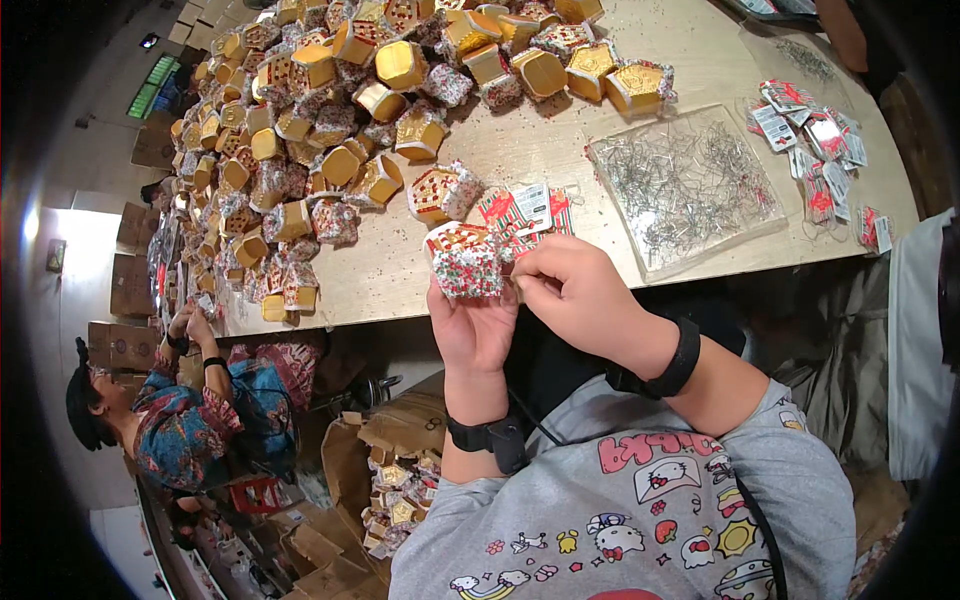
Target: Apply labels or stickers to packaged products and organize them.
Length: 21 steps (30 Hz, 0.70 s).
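A small hexagonal paper box wrapped in red, green and white speckled foil (pixel 468 270) is held up just in front of the near edge of the wooden counter (pixel 560 150), above the person's lap. The left hand (pixel 472 325) grasps it from below, fingers closed around its lower part. The right hand (pixel 575 295) is clenched beside it on the right, its fingertips pinching at the box's right edge, touching the wrapping. Each wrist wears a black band.

Just behind the held box, on the counter, lie a second similar gold-and-red hexagonal box (pixel 440 192) and a few flat red, green and white printed tags (pixel 530 212). To the right of these sits a clear plastic sheet strewn with thin silvery wire pieces (pixel 690 185). Farther right, near the counter's end, small clear packets with red and white labels (pixel 820 145) lie scattered.

The far left part of the counter is heaped with a big pile of gold and red hexagonal boxes (pixel 320 90), many lying on their sides with gold bottoms showing.

Below the counter on the left, another person in a dark patterned shirt (pixel 185 430) sits with hands raised to the counter's edge. Near the person's left forearm, an open brown cardboard carton (pixel 395 480) holds more of the gold boxes.
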Available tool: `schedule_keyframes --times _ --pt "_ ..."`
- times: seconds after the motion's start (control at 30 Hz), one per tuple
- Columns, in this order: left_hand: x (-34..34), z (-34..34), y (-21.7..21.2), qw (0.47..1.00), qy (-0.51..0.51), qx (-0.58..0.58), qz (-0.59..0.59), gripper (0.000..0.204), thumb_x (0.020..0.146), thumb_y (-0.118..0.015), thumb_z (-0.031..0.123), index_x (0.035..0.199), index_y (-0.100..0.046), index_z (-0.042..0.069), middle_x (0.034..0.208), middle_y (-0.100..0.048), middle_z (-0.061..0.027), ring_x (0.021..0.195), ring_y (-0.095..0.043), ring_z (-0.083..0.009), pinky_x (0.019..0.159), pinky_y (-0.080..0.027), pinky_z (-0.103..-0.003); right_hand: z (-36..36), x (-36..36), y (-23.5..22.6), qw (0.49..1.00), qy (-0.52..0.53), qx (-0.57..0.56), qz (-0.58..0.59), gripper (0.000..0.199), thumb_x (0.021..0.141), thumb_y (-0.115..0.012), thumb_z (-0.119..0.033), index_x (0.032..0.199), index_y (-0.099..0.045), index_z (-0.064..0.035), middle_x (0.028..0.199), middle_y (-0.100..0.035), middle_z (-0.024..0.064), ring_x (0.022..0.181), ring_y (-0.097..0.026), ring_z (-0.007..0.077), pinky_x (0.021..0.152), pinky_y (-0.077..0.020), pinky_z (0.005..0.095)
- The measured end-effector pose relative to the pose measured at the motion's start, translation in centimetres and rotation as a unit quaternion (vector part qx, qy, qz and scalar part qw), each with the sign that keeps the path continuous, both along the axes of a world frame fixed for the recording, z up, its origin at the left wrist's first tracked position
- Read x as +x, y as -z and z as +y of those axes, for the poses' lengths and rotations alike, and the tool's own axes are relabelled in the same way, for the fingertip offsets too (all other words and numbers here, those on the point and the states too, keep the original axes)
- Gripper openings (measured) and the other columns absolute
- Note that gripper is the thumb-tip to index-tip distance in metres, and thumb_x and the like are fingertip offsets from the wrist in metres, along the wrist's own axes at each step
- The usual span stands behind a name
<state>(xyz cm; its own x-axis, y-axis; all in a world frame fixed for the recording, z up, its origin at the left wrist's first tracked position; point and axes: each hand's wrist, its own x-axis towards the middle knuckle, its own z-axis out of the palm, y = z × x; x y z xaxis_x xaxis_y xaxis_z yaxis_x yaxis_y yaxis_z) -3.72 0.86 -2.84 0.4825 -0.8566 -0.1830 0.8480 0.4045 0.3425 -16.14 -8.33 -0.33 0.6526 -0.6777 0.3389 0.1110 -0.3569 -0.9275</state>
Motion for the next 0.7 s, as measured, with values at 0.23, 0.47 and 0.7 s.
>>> schedule_keyframes --times 0.23,0.47,0.7 --pt "-0.08 0.05 0.05 0.993 -0.038 0.025 -0.105 0.040 0.092 -0.043 0.032 0.123 -0.042 0.006 0.117 -0.053 -0.0097 0.103 -0.054 -0.0230 0.080 -0.050 -0.039 -0.03 -0.08 0.28 0.996 0.021 -0.092 -0.005 0.008 0.072 -0.056 0.002 0.080 -0.058 0.0004 0.069 -0.051 0.0109 0.062 -0.053 0.0249 0.055 -0.0424 0.0318" --pt "0.03 0.13 -0.34 0.994 -0.026 0.029 -0.103 0.039 0.091 -0.044 0.031 0.122 -0.043 0.006 0.117 -0.053 -0.0095 0.102 -0.054 -0.0232 0.080 -0.050 -0.039 0.22 -0.06 0.07 0.977 0.031 -0.210 0.023 0.008 0.070 -0.057 0.000 0.079 -0.057 -0.0008 0.074 -0.052 0.0115 0.066 -0.054 0.0289 0.057 -0.0448 0.0360" --pt "0.25 0.27 -0.34 1.000 -0.009 -0.001 -0.028 0.040 0.091 -0.044 0.032 0.123 -0.041 0.009 0.117 -0.052 -0.0104 0.103 -0.054 -0.0253 0.079 -0.051 -0.041 -0.14 0.30 0.12 0.993 0.004 -0.116 -0.009 0.004 0.073 -0.057 -0.001 0.077 -0.057 -0.0017 0.068 -0.050 0.0104 0.063 -0.052 0.0266 0.055 -0.0425 0.0334"
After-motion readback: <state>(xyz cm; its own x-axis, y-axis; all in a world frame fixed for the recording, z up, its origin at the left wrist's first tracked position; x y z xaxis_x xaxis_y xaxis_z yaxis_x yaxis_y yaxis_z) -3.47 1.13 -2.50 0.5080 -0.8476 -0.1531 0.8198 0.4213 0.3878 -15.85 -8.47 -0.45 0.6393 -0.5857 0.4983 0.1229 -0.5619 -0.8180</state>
